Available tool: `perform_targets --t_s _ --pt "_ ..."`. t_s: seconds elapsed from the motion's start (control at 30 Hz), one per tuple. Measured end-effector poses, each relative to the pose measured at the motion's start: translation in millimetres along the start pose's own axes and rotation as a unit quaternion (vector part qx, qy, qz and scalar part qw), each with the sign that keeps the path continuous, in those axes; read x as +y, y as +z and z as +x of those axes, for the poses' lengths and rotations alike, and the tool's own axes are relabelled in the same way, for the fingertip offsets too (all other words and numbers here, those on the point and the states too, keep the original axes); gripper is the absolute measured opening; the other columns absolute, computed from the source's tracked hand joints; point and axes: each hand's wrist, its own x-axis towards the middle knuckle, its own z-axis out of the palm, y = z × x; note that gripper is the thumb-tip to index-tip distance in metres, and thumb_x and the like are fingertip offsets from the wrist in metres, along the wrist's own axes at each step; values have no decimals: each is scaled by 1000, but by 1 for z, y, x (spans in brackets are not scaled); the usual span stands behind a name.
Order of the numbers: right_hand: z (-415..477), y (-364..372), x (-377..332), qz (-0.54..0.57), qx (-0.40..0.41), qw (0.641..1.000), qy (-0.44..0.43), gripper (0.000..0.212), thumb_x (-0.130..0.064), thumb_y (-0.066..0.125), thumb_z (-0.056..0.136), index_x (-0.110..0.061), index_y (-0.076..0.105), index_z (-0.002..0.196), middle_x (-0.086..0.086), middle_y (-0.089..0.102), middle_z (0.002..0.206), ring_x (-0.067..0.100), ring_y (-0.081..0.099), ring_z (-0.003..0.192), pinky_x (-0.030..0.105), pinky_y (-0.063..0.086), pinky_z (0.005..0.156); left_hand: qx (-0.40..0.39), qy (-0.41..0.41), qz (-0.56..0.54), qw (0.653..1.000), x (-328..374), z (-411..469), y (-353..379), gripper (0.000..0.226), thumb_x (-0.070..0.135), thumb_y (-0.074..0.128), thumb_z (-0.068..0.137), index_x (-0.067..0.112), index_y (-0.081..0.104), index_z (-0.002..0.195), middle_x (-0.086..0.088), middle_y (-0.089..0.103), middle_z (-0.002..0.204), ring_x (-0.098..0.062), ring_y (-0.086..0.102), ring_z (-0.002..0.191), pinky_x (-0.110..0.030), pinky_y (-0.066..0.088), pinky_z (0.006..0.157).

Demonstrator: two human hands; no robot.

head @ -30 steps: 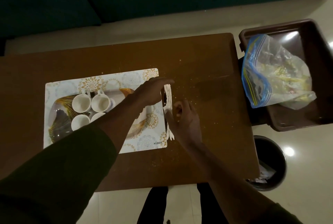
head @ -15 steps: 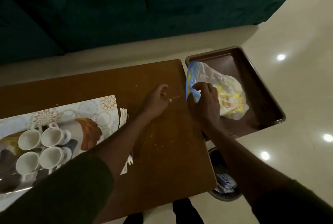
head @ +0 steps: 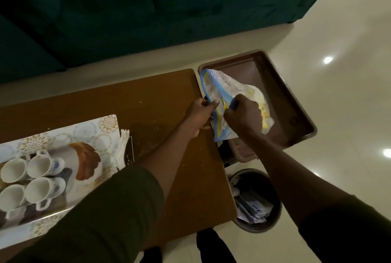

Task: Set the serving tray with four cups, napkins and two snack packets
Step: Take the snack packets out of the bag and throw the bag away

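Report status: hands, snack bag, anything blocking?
Left hand and right hand both grip the clear blue-zip plastic bag over the brown plastic bin. Yellow snack packets still inside. Four white cups on tray. Nothing blocking.

The left hand (head: 201, 112) now leaves the table and joins the right hand (head: 243, 114) on the zip bag's (head: 220, 89) blue mouth, seemingly parting it between both grips.

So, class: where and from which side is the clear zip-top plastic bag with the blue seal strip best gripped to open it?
Grip the clear zip-top plastic bag at its blue seal strip, one lip per hand, coming from the table side. That strip faces the table, and the left hand and right hand already pinch there; the yellow contents lie toward the far end.
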Motion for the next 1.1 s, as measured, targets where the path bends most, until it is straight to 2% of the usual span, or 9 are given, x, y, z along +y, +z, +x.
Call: perform_targets --t_s 0.2,0.33,0.43,0.53,0.63,0.7,0.8,1.0,1.1 --pt "5 -49 -13 72 121 990 -29 6 -7 50 74 -8 52 69 5 48 60 22 44 57 27 30 47 32 48 -70 996 20 -8 23 13 16 54 90 9 60 79 -9 60 76 -22 60 67 -35 56 61" --pt "5 -77 -47 169 182 967 -56 19 -9 46 69 -5 62 77 5 56 64 15 47 56 22 33 51 115 139 -211 961 53 -25 8 36 7 53 81 20 47 47 5 43 48 -9 44 41 -22 40 45" --pt "1 -79 -81 204 154 965 -61 10 -17 42 64 -18 52 65 -9 46 56 2 48 51 12 31 46 199 209 -256 923 66 -40 -21 37 1 51 77 20 36 49 3 31 52 -11 29 47 -25 27 47" --pt "-15 -66 -99 186 114 973 -74 10 -20 47 69 -17 56 71 -11 45 55 0 43 50 11 33 43 225 249 -258 906 63 -57 -61 31 11 51 64 25 33 44 3 26 52 -11 24 50 -28 22 50" --pt "-36 -36 -98 190 93 975 -75 7 -9 54 76 -14 56 72 -13 42 54 5 44 48 9 34 45 236 257 -143 926 41 -71 -98 19 14 48 67 18 35 53 14 30 38 -1 29 38 -19 26 44" --pt "-49 -11 -92 195 38 980 -28 9 -8 52 77 -15 48 72 -9 41 55 13 44 52 24 35 50 238 220 -105 940 16 -75 -115 28 10 52 78 17 37 55 14 33 38 1 33 35 -19 29 46" --pt "-70 20 -83 174 -21 984 -28 2 -9 52 78 -8 53 77 3 53 64 18 51 56 31 39 49 223 195 -73 952 -19 -79 -135 31 19 53 71 25 47 41 13 34 36 0 34 35 -17 30 41" --pt "-85 36 -91 99 -21 987 -126 40 -27 68 76 -14 50 109 -7 50 104 8 48 89 25 36 70 204 185 -58 960 -53 -82 -148 23 20 52 67 24 54 45 13 40 40 0 40 41 -17 33 44" --pt "-89 29 -116 151 6 970 -190 37 -23 70 80 -13 53 110 -1 54 109 9 53 96 17 40 72 201 176 -58 962 -56 -82 -147 15 16 56 78 12 61 65 11 53 50 -3 50 46 -21 38 47"
